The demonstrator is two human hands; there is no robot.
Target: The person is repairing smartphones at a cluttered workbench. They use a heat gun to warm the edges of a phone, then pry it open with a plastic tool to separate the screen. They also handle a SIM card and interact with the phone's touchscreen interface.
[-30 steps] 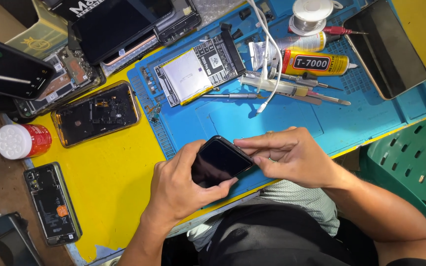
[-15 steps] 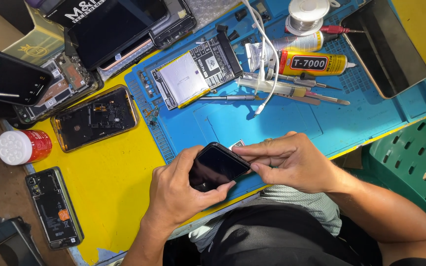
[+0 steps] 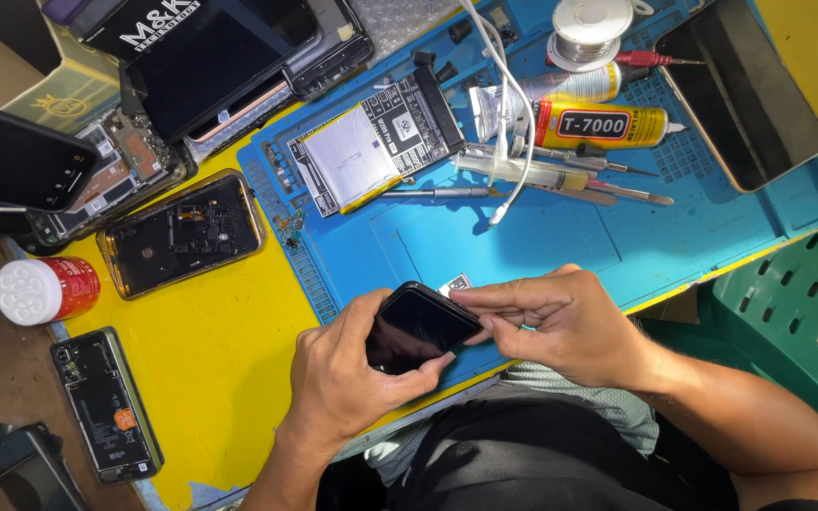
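A black phone with a dark screen is held over the near edge of the blue work mat. My left hand grips it from below, thumb along its left side. My right hand pinches the phone's right end with thumb and fingers. A small silvery piece lies on the mat just beyond the phone.
On the mat lie an opened phone with a silver battery, a yellow glue tube, tweezers and a syringe, a solder spool and a white cable. Opened phone bodies rest on the yellow table. A red jar stands left.
The view has shifted slightly. My right hand's fingers have slid along the phone's right end, and both hands keep their hold.
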